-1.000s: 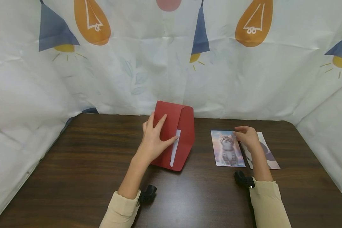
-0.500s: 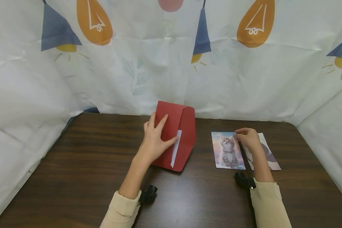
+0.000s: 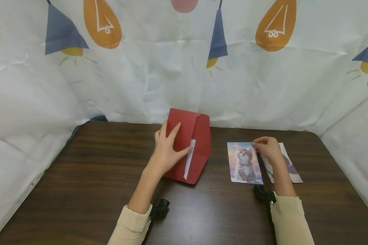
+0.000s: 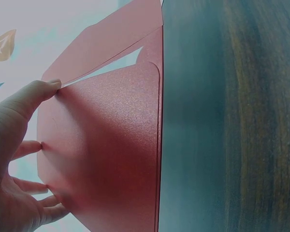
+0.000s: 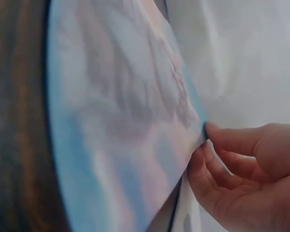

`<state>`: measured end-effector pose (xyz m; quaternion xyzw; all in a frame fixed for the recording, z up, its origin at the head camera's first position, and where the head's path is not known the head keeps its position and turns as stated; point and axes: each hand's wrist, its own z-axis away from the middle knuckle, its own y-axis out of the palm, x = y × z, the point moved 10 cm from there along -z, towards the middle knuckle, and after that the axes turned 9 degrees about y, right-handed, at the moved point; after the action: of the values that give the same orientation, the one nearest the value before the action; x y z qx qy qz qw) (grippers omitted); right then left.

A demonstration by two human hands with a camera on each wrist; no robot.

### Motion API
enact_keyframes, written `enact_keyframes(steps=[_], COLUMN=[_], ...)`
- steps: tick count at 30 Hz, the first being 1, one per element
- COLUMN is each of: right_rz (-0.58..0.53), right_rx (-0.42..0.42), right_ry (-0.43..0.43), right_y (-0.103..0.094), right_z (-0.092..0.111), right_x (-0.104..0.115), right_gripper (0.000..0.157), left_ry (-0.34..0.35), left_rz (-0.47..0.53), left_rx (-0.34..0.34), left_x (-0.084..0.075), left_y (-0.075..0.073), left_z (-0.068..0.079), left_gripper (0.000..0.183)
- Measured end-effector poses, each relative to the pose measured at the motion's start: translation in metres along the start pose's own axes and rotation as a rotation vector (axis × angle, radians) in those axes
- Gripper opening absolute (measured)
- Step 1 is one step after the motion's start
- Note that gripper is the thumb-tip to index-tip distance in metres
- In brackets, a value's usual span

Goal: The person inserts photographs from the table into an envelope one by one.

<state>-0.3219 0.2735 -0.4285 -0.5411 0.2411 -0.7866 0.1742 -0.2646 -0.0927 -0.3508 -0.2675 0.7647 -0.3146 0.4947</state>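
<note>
A red envelope (image 3: 182, 127) lies on the table with its flap unfolded to the right, and a white paper (image 3: 189, 160) shows in its opening. My left hand (image 3: 165, 153) rests spread on the envelope. In the left wrist view the thumb (image 4: 46, 89) touches the edge of the pocket, the other fingertips its face. To the right, my right hand (image 3: 268, 149) pinches the top right corner of a kitten picture card (image 3: 245, 163) between thumb and fingers. That corner is raised in the right wrist view, where the picture (image 5: 121, 111) is blurred.
Partly under the right forearm lies a second card (image 3: 289, 166) with a pale and purple print. Behind the dark wooden table (image 3: 89, 177) hangs a white curtain (image 3: 178, 85) with lamp and bulb prints. Each wrist wears a black camera, the left one (image 3: 160, 208) close over the table.
The right hand now pinches the kitten card's corner, and the card's lower edge has shifted slightly toward me. The left hand and the envelope have stayed in place.
</note>
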Motion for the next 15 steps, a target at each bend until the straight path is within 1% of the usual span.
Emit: enact_keyframes(steps=[9,15], right_rz=[-0.035,0.0], right_rx=[0.017,-0.001], right_ry=[-0.066,-0.098], right_y=[-0.004,-0.007], right_z=[0.005,0.011], right_x=[0.011,0.02], right_gripper=[0.03,0.034], left_ry=[-0.004,-0.003], left_rz=[-0.001,0.0], left_rx=[0.0,-0.002], left_x=[0.0,0.001], left_y=[-0.001,-0.002], left_z=[-0.001,0.0], left_gripper=[0.09,0.089])
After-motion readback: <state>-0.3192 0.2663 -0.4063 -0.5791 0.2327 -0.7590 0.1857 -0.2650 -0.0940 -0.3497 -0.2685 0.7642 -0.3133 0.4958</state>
